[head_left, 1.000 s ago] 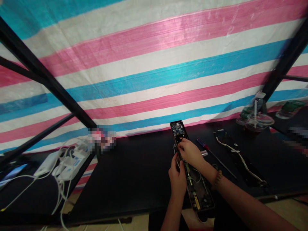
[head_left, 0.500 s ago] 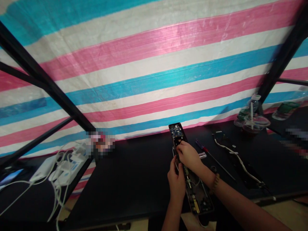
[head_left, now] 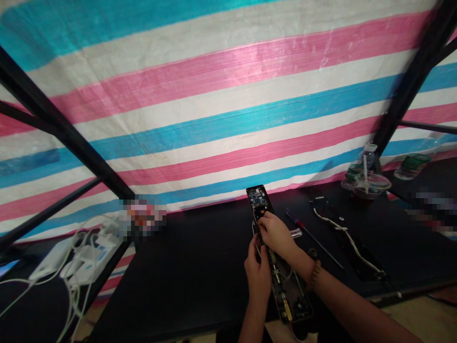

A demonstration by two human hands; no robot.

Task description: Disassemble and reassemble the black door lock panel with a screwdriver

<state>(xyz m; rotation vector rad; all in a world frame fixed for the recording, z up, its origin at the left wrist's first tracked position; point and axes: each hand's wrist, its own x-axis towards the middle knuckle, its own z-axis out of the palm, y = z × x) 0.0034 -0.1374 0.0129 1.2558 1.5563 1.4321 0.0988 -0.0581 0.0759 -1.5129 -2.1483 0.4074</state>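
A long black device casing lies open on the black table, with a blue circuit board at its far end and brass-coloured parts near its front end. Over the casing's middle, my right hand is closed, its fingertips at the thin white cable and the inner edge; what they pinch is too small to name. My left hand is at the casing's left side, fingers curled against the edge and cable. Its grip is partly hidden.
Right of the casing lie a screwdriver and a dark panel with a whitish cable. A lidded cup and bottles stand at the back right. White power strips with cables are at left. Striped sheeting hangs behind.
The view has shifted slightly, so the casing, hands and table items appear a little further left. Both hands stay at the casing in nearly the same pose.
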